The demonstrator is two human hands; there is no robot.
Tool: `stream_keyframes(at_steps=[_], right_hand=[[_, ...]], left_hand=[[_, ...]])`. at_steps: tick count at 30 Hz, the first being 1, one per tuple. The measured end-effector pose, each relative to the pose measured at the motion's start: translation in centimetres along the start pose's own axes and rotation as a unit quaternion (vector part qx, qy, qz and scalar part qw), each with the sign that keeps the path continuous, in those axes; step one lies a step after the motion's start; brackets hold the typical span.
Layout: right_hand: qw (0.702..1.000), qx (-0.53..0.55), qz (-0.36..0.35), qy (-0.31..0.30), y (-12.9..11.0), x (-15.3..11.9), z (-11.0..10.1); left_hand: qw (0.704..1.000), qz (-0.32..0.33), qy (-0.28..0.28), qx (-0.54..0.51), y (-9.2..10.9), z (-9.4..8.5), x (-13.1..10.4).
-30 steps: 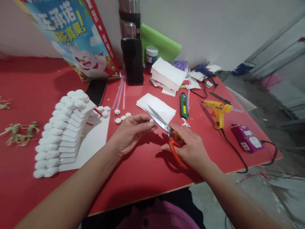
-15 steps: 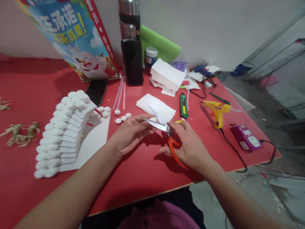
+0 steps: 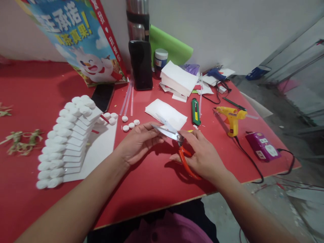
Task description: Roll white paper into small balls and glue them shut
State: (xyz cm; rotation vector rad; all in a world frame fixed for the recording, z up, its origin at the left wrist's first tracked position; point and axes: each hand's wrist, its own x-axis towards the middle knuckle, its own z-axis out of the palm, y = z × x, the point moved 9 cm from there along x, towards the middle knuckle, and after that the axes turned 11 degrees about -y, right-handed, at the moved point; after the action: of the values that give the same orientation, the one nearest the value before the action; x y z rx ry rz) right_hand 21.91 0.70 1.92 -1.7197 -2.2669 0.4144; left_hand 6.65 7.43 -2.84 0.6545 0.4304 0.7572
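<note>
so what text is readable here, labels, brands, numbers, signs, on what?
"王承诺": printed bag, upper line; preceding character unclear.
"茶真果!": same bag, line below; preceding character unclear.
Heart sign: bag's red strip; characters around it too blurred to quote surely.
Too small or blurred: labels on jar, green cutter, yellow glue gun, purple box. No numbers legible.

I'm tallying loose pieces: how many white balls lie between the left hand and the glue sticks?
4 white balls: three in a slanting row beyond the left hand, one behind them, nearer the glue sticks. The hand may hide more.
</note>
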Motion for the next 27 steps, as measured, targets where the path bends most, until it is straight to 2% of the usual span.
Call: stream_keyframes(at_steps=[14,27], right_hand=[[0.997,-0.016,-0.043,0.06,-0.9,-0.4,-0.6],[0.994,-0.034,-0.059,0.083,-0.7,-1.5,-0.3]], left_hand=[[1.0,-0.004,-0.001,0.008,0.1,-0.1,-0.1],[1.0,-0.016,0.001,0.02,-0.2,-0.1,0.0]])
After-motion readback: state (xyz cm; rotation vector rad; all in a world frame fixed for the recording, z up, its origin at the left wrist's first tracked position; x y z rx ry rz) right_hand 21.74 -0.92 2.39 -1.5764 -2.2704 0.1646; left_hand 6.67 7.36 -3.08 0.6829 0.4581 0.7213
